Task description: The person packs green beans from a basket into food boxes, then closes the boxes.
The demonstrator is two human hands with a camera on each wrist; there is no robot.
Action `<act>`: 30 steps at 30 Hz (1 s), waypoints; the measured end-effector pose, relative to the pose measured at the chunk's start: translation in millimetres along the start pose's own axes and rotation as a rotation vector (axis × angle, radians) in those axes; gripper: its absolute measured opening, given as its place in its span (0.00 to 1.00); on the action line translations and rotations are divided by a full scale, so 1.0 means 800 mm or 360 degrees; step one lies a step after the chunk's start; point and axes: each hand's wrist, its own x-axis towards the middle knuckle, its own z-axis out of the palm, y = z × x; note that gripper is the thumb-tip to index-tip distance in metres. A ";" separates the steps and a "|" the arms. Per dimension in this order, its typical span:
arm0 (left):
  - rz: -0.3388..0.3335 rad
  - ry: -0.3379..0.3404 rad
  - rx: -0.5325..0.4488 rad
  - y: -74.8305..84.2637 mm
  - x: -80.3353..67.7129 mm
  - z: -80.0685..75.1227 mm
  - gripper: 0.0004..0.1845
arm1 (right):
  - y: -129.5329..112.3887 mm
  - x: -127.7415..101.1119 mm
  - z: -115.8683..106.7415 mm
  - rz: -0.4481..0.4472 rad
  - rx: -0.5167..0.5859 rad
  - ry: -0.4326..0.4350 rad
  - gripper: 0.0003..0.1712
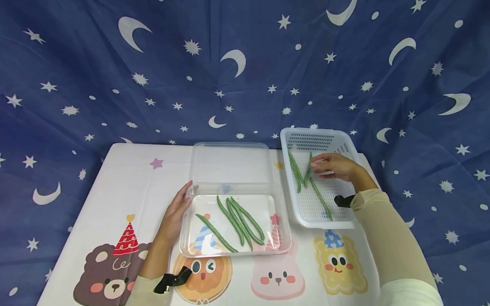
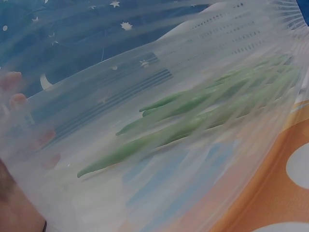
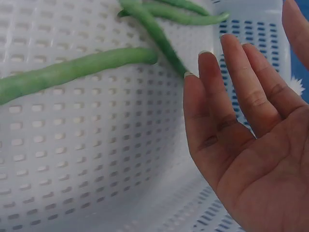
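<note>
A clear plastic container (image 1: 284, 240) sits at the table's middle with several green beans (image 1: 239, 221) lying in it. My left hand (image 1: 178, 208) rests flat against its left wall, fingers fairly straight. In the left wrist view the beans (image 2: 193, 121) show blurred through the plastic. To the right stands a white perforated basket (image 1: 325, 137) holding a few more green beans (image 1: 296, 172). My right hand (image 1: 329, 165) is inside the basket, open, its fingertips (image 3: 190, 77) touching one bean (image 3: 154, 34); another bean (image 3: 72, 72) lies across the basket floor (image 3: 96, 159).
A clear lid (image 1: 229, 163) lies just behind the container. The table has a white cloth (image 1: 126, 178) with cartoon animals. A blue star-and-moon drape (image 1: 245, 63) hangs behind and around the table.
</note>
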 end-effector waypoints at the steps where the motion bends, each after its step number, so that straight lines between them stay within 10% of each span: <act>1: -0.0010 -0.0004 -0.0001 0.001 0.000 0.000 0.29 | 0.003 0.001 0.000 0.0006 -0.0007 -0.0012 0.35; 30: -0.0030 -0.0028 -0.0035 0.001 0.000 -0.001 0.29 | 0.041 0.022 -0.002 0.0098 -0.0132 -0.0060 0.32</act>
